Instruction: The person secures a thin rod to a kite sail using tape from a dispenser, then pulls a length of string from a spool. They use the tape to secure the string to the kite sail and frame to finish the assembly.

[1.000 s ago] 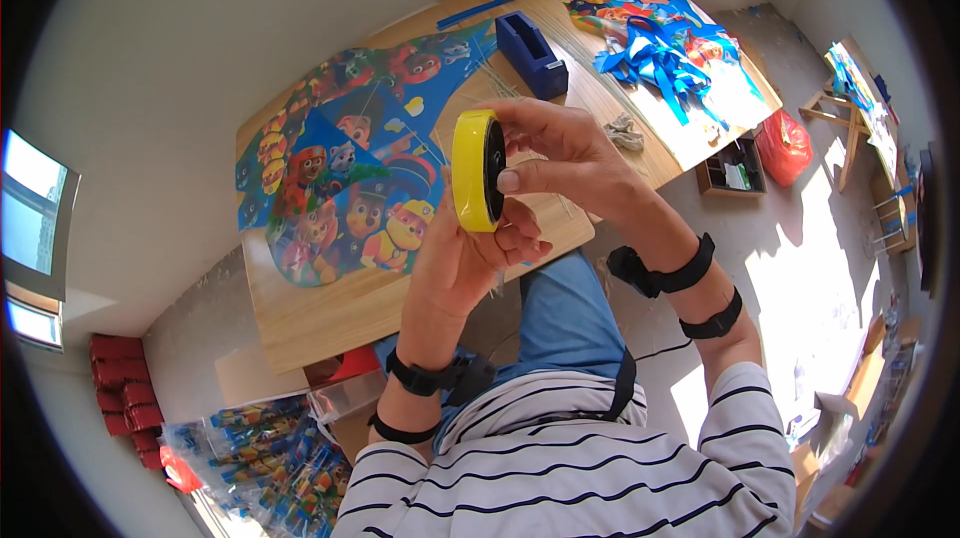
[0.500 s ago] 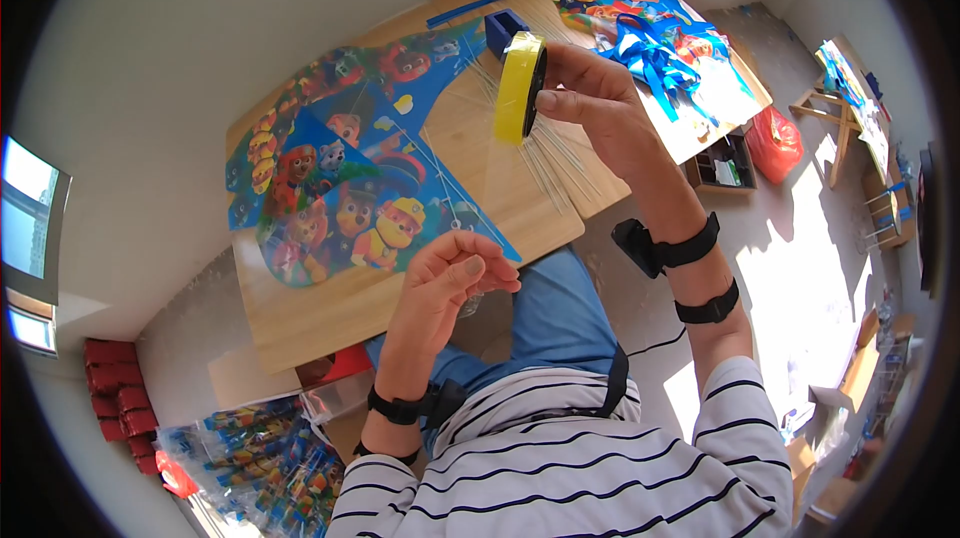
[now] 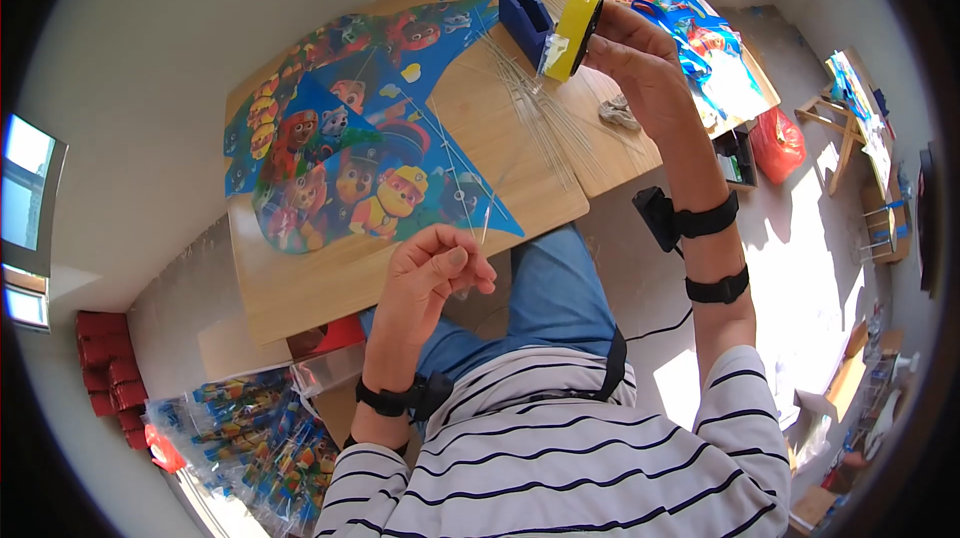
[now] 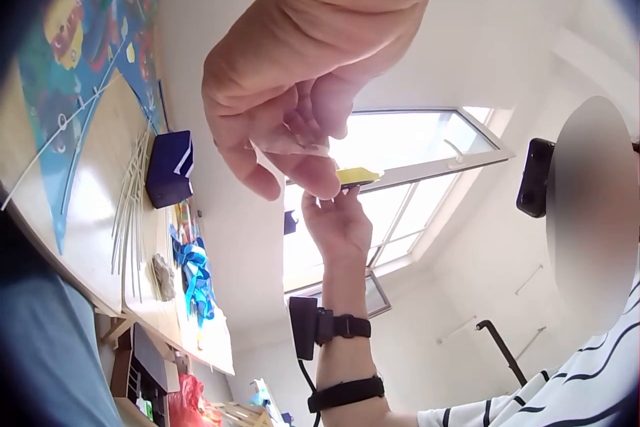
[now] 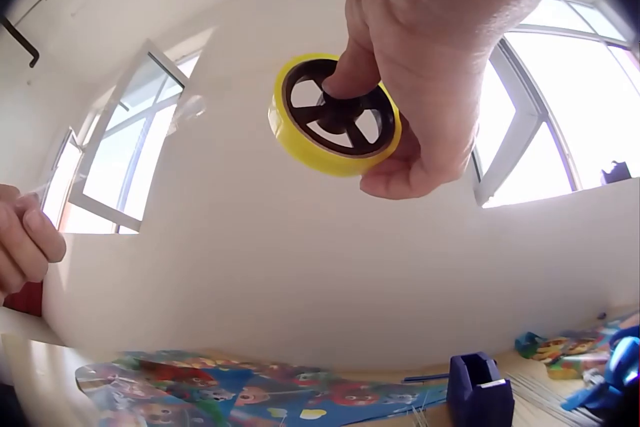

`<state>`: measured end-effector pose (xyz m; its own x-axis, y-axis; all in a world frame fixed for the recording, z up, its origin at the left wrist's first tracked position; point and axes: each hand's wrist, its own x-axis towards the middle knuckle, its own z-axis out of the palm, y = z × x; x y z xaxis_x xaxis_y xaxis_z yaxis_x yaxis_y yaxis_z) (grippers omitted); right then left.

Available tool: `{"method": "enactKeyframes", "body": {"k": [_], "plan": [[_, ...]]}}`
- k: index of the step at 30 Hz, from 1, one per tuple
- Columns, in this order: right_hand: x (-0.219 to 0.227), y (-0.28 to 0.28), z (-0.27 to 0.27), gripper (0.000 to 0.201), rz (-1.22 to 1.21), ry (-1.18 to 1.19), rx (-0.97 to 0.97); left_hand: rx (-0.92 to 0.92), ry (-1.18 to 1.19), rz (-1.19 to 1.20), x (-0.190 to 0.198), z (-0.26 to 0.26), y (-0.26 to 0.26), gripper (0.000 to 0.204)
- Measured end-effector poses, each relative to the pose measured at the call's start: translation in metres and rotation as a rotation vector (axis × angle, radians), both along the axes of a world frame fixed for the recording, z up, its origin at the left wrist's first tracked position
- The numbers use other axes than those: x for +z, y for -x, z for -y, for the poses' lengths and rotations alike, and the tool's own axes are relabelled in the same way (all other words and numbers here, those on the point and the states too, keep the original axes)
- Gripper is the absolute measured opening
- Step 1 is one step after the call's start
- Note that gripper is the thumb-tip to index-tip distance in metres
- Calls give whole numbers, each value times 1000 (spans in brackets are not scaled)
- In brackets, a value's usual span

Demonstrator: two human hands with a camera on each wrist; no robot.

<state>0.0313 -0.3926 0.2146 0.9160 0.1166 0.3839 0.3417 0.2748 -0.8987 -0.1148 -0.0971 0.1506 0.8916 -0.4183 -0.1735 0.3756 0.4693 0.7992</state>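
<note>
head view, right hand (image 3: 645,66) pinching the yellow tape roll (image 3: 574,31), kinda blocking the blue dispenser (image 3: 521,24), way farther from left hand (image 3: 428,280) than a second ago, left wrist view, pinching barely visible clear film (image 4: 300,148), right wrist view, left hand cut off

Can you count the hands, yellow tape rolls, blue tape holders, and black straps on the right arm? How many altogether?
Left hand and right hand: 2
Yellow tape roll: 1
Blue tape holder: 1
Black straps on right arm: 2
Total: 6
</note>
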Motion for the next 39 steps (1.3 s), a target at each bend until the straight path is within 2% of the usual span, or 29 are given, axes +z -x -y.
{"method": "enactKeyframes", "body": {"k": [9, 12, 15, 23, 26, 30, 35, 39], "plan": [[-4, -4, 11, 45, 21, 91, 7, 13, -29, 8, 2, 2, 0, 14], [-6, -4, 7, 47, 37, 18, -17, -2, -40, 23, -1, -1, 1, 14], [-3, -2, 6, 50, 68, 80, -97, -15, -19, 3, 1, -6, 6, 14], [9, 11, 0, 57, 29, 157, -211, -123, 217, -67, 19, -14, 25, 10], [0, 6, 3, 58, 159, 354, -329, -168, 258, -80, 29, -13, 33, 9], [-3, 4, 6, 59, 248, 474, -418, -186, 279, -100, 35, -15, 41, 8], [-6, 6, 15, 65, 229, 497, -393, -55, 185, -24, 39, -30, 40, 10], [-3, 12, 16, 59, 272, 551, -434, -44, 187, 2, 46, -34, 42, 11]]}}
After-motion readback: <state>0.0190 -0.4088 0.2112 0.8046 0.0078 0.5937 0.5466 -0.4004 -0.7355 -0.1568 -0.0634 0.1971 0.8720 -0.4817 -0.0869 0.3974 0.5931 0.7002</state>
